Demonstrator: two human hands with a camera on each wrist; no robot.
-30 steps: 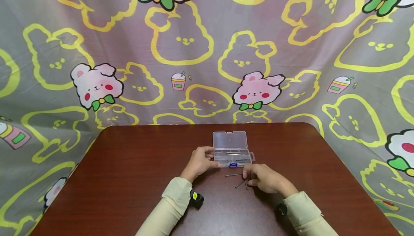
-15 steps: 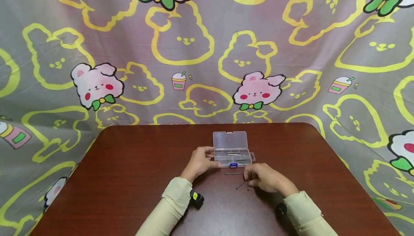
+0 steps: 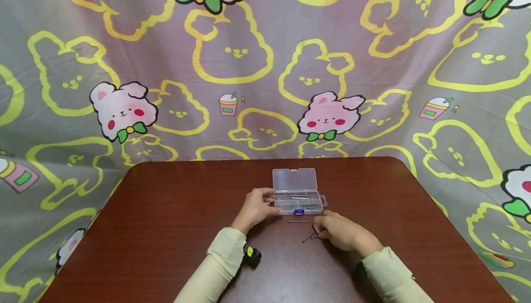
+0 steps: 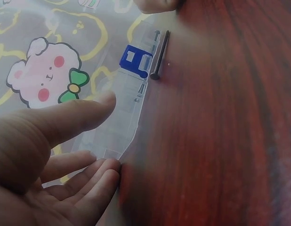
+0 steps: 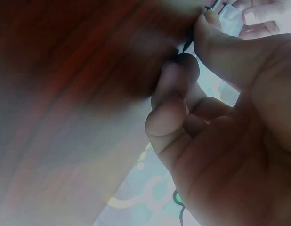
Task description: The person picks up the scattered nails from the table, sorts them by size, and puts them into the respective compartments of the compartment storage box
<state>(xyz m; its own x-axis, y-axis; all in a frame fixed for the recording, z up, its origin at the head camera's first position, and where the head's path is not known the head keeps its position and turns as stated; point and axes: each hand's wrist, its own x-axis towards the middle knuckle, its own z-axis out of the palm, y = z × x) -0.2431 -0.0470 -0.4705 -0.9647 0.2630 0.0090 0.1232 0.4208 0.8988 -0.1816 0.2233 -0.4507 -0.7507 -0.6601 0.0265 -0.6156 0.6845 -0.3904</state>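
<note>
Right hand [image 3: 342, 232] at a cluster of dark nails [image 3: 309, 237], their ends partly hidden by the fingertips; thumb and fingers stand close together, but blur in the right-wrist view leaves any pinch undetermined. Slender pieces inside the clear box [image 3: 294, 180] are too small to identify. The table [image 3: 166, 229] extends well beyond both arms. Left hand [image 3: 255, 208], widely spread, touches the box's left end; a single nail [image 3: 298, 221] lies just before its front wall.
</note>
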